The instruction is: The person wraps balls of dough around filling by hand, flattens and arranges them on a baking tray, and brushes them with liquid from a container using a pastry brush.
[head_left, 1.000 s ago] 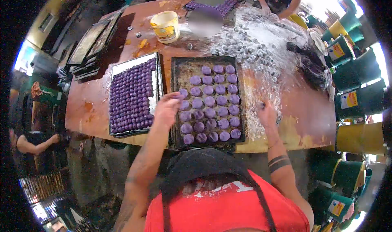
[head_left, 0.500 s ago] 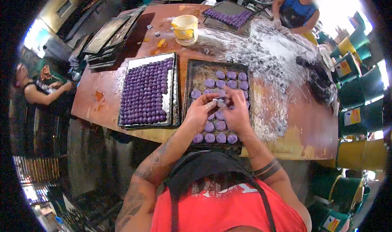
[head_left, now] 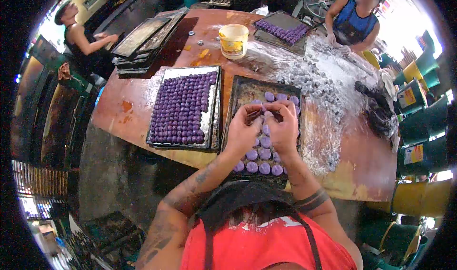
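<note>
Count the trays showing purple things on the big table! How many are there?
3: the middle tray beneath the left hand and right hand, the fuller tray to its left, and the far tray across the table. More may be hidden underneath.

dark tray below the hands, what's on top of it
Flattened purple rounds lie on the dark tray. The hands cover part of its middle, so whatever lies directly beneath them cannot be seen.

Left hand [head_left: 243, 131] beside right hand [head_left: 282, 133], fingers [head_left: 251, 108] curled
</note>
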Tool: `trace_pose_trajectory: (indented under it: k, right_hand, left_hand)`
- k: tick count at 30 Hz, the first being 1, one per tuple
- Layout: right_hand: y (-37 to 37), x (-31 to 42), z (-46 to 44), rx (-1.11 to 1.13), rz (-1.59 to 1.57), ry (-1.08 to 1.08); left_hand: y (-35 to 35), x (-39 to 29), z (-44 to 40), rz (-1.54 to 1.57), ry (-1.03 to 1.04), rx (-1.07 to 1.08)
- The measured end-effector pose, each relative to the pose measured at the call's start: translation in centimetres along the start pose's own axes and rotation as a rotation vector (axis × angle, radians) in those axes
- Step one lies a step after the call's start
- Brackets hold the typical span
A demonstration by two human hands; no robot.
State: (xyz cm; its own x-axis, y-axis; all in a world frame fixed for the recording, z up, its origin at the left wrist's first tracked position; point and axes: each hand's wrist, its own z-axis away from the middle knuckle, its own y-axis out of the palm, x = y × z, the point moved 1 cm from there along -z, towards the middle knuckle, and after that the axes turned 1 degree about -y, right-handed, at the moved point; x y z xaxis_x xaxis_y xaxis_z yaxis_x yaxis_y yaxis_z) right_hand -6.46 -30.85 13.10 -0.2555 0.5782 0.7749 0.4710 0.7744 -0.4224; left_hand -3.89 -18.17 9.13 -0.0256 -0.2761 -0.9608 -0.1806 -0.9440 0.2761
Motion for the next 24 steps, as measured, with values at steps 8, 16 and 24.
trace_pose_trajectory:
  k: [8, 16, 24]
  right_hand:
    - [-0.2, 0.0, -1.1, 0.281, 0.061, -0.263]
    - [2.8, -5.2, -0.2, 0.253, -0.148, 0.175]
    - [8.0, -8.8, -0.6, 0.422, -0.226, 0.366]
  left_hand:
    - [-2.7, -0.6, -2.3, 0.344, -0.454, 0.166]
    - [-2.5, 3.8, -1.8, 0.481, -0.702, 0.251]
    - [-5.1, 2.7, -3.1, -0.371, -0.288, -0.067]
